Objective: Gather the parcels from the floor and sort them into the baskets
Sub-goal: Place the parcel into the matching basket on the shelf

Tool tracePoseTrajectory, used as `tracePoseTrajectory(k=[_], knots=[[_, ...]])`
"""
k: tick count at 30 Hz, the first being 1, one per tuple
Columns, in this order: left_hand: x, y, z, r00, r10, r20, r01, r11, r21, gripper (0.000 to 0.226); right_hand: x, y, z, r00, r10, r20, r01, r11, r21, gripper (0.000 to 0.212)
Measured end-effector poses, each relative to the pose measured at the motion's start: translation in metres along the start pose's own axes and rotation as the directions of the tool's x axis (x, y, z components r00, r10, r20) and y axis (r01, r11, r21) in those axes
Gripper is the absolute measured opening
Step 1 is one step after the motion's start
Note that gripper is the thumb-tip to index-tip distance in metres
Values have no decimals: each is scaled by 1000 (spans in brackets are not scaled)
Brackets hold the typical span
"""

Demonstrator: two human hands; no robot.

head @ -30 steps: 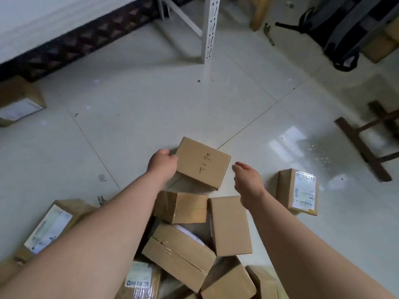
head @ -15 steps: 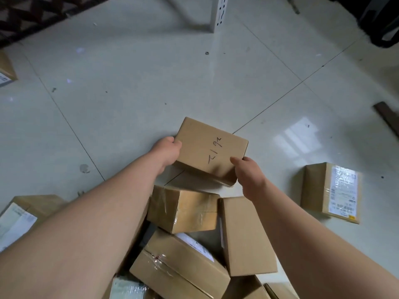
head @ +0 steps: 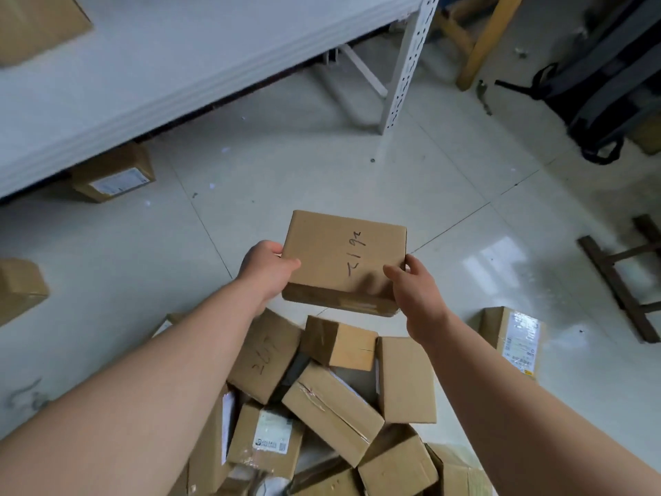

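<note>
A pale tiled floor (head: 322, 180) fills most of the frame, glossy, with a bright reflection at the right. One white shelf board (head: 143, 66) slants across the upper left, carried on one perforated white post (head: 404, 66). One dark backpack (head: 601, 84) lies in the upper right corner, with one yellow wooden leg (head: 483, 41) beside it, and one dark wooden frame (head: 615, 281) sits at the right edge.

At the bottom centre lies one heap of cardboard parcels (head: 332, 413); about ten can be counted, though the lowest overlap too much for a sure number. Four more parcels lie apart: one labelled box under the shelf (head: 114, 173), one at the left edge (head: 19, 288), one labelled box at lower right (head: 511, 338), and one flat piece on the shelf in the top left corner (head: 39, 23).

The held parcel (head: 345, 259) is in the middle of the frame, lifted clear above the heap. It is a plain brown rectangular carton, unlabelled on top, with black handwritten marks running along its right half and tape along its near edge.

Two bare arms reach in from the bottom. The left hand (head: 266, 270) clasps the parcel's left edge, thumb on top. The right hand (head: 415, 288) clasps the right near corner, thumb laid on the top face.
</note>
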State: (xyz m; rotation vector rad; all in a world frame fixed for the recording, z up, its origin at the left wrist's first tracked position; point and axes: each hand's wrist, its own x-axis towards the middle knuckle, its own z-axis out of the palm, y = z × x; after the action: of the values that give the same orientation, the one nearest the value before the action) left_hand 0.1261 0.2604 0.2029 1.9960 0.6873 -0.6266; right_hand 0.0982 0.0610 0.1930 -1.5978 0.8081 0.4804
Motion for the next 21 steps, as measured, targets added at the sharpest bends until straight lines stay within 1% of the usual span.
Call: tracePoseTrajectory(k=[2,3,8,10,12,14,18,21], knots=[[-31,16,-29,1000,-6,-29,5,1000,-18,40,-38,-31,-1,999,-33,19,33,999,-19,28],[-47,24,-44,999,-3,-48,2,1000,-22,42,-57,-45,-2,998,-48,26,49,998,-25,30],[-137,61,-119,992,16,-121,-22,999,-47,41,-156,-114,-3,991,-118,57,120,992,-31,52],[-174,72,-149,990,19,-142,-31,996,-82,44,-195,-144,-5,985,-152,82,154,988,-30,57],[-210,80,-176,988,24,-154,-44,991,-128,42,-232,-172,-5,973,-203,110,207,978,-30,56],[-245,87,-201,983,33,-180,-63,984,-166,35,-269,-196,-3,957,-244,159,251,968,-27,54],[-323,92,-244,952,30,-305,-100,971,-218,20,-343,-225,5,913,-326,246,346,937,-41,48],[-385,85,-270,917,10,-398,-140,944,-299,24,-397,-232,7,874,-361,325,396,917,-45,55]])
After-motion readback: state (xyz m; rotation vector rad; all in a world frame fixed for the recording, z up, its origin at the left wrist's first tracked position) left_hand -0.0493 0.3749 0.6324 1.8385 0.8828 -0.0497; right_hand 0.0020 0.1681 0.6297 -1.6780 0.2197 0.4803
